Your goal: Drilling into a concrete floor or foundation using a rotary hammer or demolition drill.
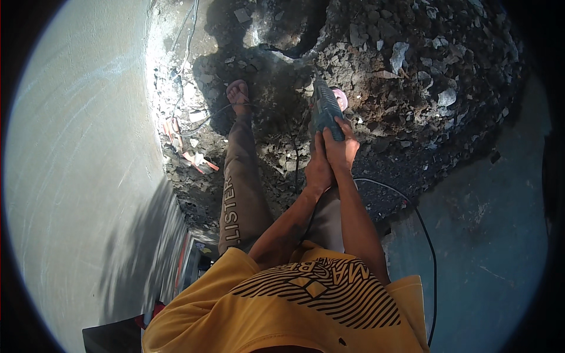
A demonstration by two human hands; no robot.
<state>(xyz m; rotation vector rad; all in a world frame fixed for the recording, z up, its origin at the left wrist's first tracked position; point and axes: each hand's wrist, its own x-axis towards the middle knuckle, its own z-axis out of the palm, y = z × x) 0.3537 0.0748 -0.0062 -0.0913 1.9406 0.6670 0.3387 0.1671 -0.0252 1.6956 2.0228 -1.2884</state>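
A teal and dark power tool (pixel 325 106), looking like a hammer drill, points away from me over the broken rubble. My left hand (pixel 318 169) is closed round its rear grip, low and central in the picture. Just right of it and a little higher, my right hand (pixel 343 147) grips the tool's body. The tool's front end is over dark, broken ground; whether it touches the ground I cannot tell. My left sandalled foot (pixel 238 96) stands on the rubble, and my right foot (pixel 340 96) is partly hidden behind the tool.
A pale wall (pixel 76 147) rises at the left and a blue-grey surface (pixel 471 247) lies at the right. A black cable (pixel 419 217) loops down the right side. Loose rubble (pixel 424 70), thin wires (pixel 181 70) and orange scraps (pixel 194 160) lie around my feet.
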